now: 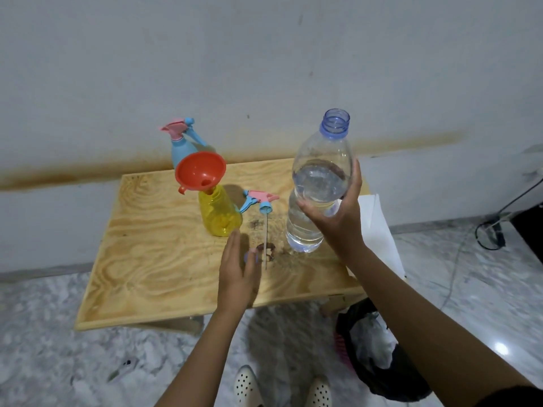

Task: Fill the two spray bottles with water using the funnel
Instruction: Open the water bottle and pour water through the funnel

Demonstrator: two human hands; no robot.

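Right hand (335,221): grip round uncapped water bottle (320,183), held tilted over plywood desk (141,259). Left hand (238,274): grip wide, empty. Funnel (201,170) sits in yellow spray bottle (219,214); blue spray bottle (182,148) behind. Loose spray head (261,199) lies just beside yellow spray bottle. Marble floor (58,333), stained wall (264,54).

Right hand (335,221) gripping water bottle (318,174), funnel (199,168) tilted
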